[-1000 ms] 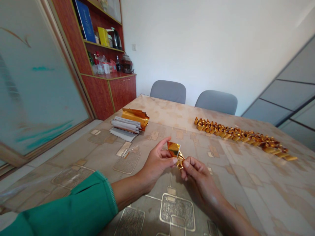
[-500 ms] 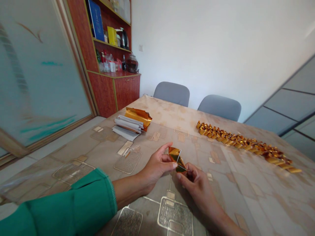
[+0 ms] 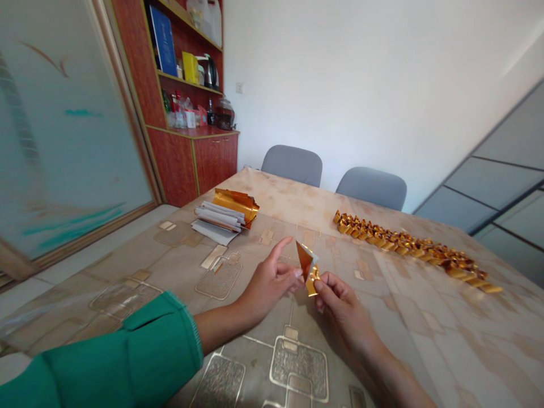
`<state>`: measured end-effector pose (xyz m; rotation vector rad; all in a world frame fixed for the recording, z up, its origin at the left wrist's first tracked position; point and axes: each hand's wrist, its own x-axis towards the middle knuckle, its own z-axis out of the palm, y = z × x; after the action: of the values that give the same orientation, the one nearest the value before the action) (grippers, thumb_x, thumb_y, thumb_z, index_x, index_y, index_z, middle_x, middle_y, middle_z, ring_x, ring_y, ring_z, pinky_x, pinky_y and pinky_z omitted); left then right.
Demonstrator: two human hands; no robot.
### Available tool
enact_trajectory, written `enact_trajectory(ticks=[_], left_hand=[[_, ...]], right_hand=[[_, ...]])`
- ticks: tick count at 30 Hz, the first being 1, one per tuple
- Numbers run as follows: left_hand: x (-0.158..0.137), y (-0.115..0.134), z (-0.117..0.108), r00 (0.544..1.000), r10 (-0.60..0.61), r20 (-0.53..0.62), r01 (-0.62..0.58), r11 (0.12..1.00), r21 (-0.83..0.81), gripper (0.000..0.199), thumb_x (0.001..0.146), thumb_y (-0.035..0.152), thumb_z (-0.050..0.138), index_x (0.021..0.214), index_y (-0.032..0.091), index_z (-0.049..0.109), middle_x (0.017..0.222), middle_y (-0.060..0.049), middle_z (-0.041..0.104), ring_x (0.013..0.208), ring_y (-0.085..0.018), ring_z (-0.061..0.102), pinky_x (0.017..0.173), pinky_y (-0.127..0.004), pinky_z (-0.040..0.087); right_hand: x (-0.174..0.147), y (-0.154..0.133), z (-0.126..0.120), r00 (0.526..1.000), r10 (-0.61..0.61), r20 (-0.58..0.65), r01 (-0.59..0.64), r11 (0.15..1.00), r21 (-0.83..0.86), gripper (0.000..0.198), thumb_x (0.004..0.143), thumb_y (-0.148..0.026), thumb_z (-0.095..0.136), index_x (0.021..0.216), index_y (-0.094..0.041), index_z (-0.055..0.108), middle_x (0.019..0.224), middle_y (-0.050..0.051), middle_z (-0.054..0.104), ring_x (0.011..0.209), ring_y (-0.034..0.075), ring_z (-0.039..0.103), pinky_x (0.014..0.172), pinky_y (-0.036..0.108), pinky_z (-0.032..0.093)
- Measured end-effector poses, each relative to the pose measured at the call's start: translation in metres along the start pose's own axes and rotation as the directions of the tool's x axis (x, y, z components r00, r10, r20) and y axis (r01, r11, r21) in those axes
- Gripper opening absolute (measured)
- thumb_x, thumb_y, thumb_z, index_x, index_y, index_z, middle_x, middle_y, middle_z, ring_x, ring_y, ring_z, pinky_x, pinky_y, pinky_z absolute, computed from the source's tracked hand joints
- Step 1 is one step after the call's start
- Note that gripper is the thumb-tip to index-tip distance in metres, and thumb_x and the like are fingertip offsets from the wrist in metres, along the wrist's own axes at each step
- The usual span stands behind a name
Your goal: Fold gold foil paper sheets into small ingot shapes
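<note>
Between my hands, just above the table, is a small folded piece of gold foil paper (image 3: 305,260), with a pale underside showing along one fold. My left hand (image 3: 274,275) pinches its left side with thumb and fingers, the index finger stretched out behind it. My right hand (image 3: 338,294) grips the lower right corner between thumb and index finger. Farther off to the left lies a stack of foil sheets (image 3: 219,218), some grey side up and some gold. On the right, a long double row of folded gold foil pieces (image 3: 399,241) runs across the table.
A patterned cloth covers the table (image 3: 255,362). Two grey chairs (image 3: 292,164) stand at its far side. A red-brown cabinet (image 3: 193,161) with bottles, a kettle and a jar is at the back left, beside a frosted glass door (image 3: 72,130).
The foil paper has turned and folded more upright, now showing its pale inside edge. My right thumb has moved up onto its lower corner. The view has shifted slightly.
</note>
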<state>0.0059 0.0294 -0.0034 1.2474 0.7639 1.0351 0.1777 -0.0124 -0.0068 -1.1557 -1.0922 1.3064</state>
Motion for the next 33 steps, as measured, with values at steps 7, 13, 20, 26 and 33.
enact_trajectory(ticks=[7, 13, 20, 26, 33], left_hand=[[0.003, 0.009, -0.013, 0.760, 0.634, 0.143, -0.557, 0.523, 0.645, 0.014, 0.086, 0.016, 0.063, 0.091, 0.025, 0.072, 0.106, -0.007, 0.066, 0.100, -0.022, 0.058, 0.088, -0.036, 0.045], [0.003, 0.015, -0.015, 0.700, 0.536, 0.472, -0.690, 0.338, 0.640, 0.019, 0.092, 0.022, 0.059, 0.099, 0.028, 0.075, 0.093, -0.007, 0.074, 0.093, -0.023, 0.060, 0.088, -0.039, 0.044], [0.002, 0.016, -0.013, 0.728, 0.431, 0.533, -0.657, 0.214, 0.723, 0.026, 0.095, 0.022, 0.049, 0.096, 0.025, 0.075, 0.092, -0.010, 0.074, 0.089, -0.024, 0.065, 0.081, -0.038, 0.047], [0.003, 0.016, -0.015, 0.637, 0.454, 0.623, -0.672, -0.070, 0.738, 0.029, 0.096, 0.017, 0.046, 0.094, 0.024, 0.074, 0.093, -0.009, 0.075, 0.090, -0.023, 0.066, 0.080, -0.036, 0.049], [0.003, 0.011, -0.013, 0.589, 0.503, 0.633, -0.708, -0.057, 0.704, 0.025, 0.095, 0.015, 0.047, 0.094, 0.018, 0.072, 0.091, -0.010, 0.074, 0.092, -0.023, 0.065, 0.082, -0.033, 0.048]], right_hand=[[-0.004, -0.008, 0.004, 0.998, 0.064, 0.003, -0.064, 0.989, 0.130, 0.042, 0.070, -0.052, 0.081, 0.064, -0.020, 0.054, 0.052, -0.005, 0.050, 0.050, 0.010, 0.039, 0.053, 0.024, 0.029], [-0.006, -0.005, 0.007, 0.994, 0.106, 0.019, -0.108, 0.974, 0.199, 0.044, 0.070, -0.050, 0.082, 0.062, -0.020, 0.050, 0.047, -0.007, 0.045, 0.045, 0.008, 0.033, 0.049, 0.024, 0.025], [-0.006, -0.005, 0.004, 0.991, 0.121, 0.054, -0.130, 0.968, 0.217, 0.046, 0.072, -0.051, 0.080, 0.057, -0.021, 0.049, 0.042, -0.008, 0.043, 0.041, 0.008, 0.032, 0.046, 0.025, 0.024], [-0.003, -0.006, -0.001, 0.989, 0.133, 0.065, -0.143, 0.971, 0.191, 0.047, 0.069, -0.055, 0.081, 0.055, -0.020, 0.053, 0.043, -0.006, 0.046, 0.041, 0.008, 0.034, 0.046, 0.025, 0.027], [-0.002, 0.000, 0.000, 0.994, 0.104, 0.015, -0.105, 0.983, 0.150, 0.047, 0.071, -0.055, 0.078, 0.057, -0.021, 0.050, 0.044, -0.008, 0.041, 0.040, 0.008, 0.030, 0.045, 0.024, 0.024]])
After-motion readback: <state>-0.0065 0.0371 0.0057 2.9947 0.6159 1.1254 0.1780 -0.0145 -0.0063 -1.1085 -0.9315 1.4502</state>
